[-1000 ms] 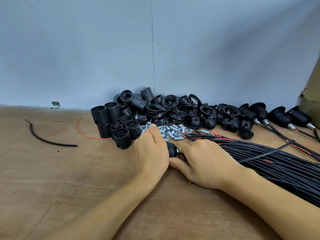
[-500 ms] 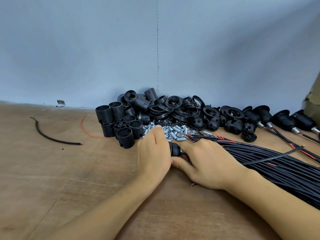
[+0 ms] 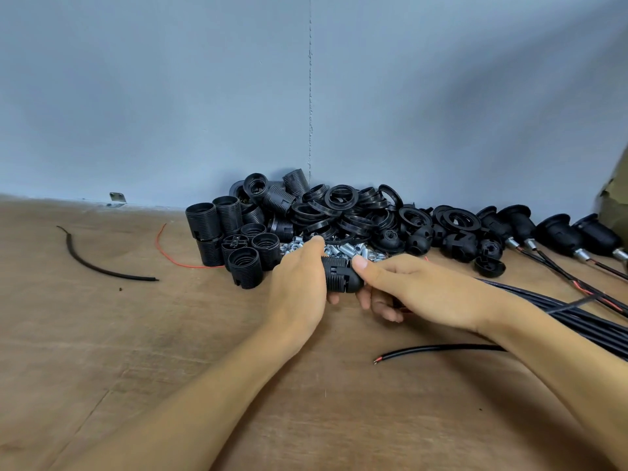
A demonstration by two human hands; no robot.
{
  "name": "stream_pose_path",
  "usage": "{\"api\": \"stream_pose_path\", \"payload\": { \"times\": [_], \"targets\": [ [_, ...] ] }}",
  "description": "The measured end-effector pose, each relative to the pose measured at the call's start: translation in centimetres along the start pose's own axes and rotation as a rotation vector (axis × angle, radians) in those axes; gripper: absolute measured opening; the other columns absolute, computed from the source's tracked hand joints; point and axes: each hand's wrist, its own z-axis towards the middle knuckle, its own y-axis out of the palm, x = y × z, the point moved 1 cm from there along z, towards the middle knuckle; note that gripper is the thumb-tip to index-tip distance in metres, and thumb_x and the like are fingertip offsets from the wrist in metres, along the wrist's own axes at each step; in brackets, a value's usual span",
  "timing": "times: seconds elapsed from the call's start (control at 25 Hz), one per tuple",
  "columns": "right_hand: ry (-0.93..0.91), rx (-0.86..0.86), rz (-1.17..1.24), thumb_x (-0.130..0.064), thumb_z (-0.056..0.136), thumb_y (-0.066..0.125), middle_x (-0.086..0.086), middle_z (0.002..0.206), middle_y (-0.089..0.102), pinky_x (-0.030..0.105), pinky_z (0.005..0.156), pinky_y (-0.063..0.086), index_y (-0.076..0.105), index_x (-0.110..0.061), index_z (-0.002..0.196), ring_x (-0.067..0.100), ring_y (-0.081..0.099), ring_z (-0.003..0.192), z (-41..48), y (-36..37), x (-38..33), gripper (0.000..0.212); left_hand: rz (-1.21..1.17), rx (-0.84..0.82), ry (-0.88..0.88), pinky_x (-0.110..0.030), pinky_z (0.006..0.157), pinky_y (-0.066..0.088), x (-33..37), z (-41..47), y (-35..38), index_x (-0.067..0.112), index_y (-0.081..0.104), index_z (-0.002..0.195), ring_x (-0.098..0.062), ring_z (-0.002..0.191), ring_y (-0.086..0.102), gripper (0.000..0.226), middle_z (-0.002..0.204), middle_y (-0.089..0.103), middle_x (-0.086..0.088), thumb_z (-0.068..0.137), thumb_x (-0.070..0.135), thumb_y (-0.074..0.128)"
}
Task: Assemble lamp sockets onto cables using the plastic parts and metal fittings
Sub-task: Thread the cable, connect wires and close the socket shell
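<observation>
The socket [image 3: 341, 275] is up off the table [image 3: 142, 351] now, pinched between the left hand [image 3: 299, 287] and right hand [image 3: 418, 290], fingers closed round both ends. A loose cable [image 3: 438, 350] end lies bare below; looks like screwing-together has started. No containers, just piles of parts [image 3: 339, 212].

Showing black on the ribbed socket [image 3: 341, 275], the threaded shells [image 3: 217, 229] and rings [image 3: 341, 198]; gleaming silver on the metal fittings [image 3: 350, 249]; glowing red in a loose wire [image 3: 170, 256]; lying brown-grained across the worktop [image 3: 136, 334]; standing pale blue-grey along the wall [image 3: 170, 96].
</observation>
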Motion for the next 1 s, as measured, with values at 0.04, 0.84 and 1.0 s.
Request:
{"api": "stream_pose_path", "payload": {
  "times": [0.04,0.84,1.0],
  "targets": [
    [0.004,0.021,-0.031,-0.069,0.095,0.032,-0.005,0.05,0.05,0.011,0.055,0.037,0.057,-0.02,0.068,0.01,0.045,0.051,0.0,0.0,0.0,0.062,0.023,0.026,-0.005,-0.031,0.046,0.03,0.1,0.0,0.1,0.008,0.053,0.07,-0.011,0.031,0.041,0.046,0.048,0.053,-0.006,0.104,0.033,0.034],
    [-0.043,0.147,-0.158,-0.073,0.091,0.035,-0.003,0.046,0.05,0.01,0.05,0.034,0.052,-0.009,0.064,0.01,0.042,0.045,-0.3,0.7,0.2,0.072,0.267,0.186,0.206,-0.029,0.05,0.026,-0.4,-0.5,0.5,0.013,0.027,0.061,-0.015,0.057,0.031,0.039,0.057,0.04,-0.003,0.098,0.008,0.035],
    [-0.061,0.189,-0.221,-0.067,0.094,0.04,-0.002,0.054,0.058,0.016,0.054,0.04,0.063,-0.016,0.074,0.006,0.05,0.052,0.0,0.4,-0.1,0.06,0.043,0.15,0.122,-0.025,0.059,0.035,-1.1,-0.1,0.6,0.008,0.044,0.075,-0.009,0.058,0.042,0.037,0.064,0.048,0.002,0.102,0.032,0.042]
  ]
}}
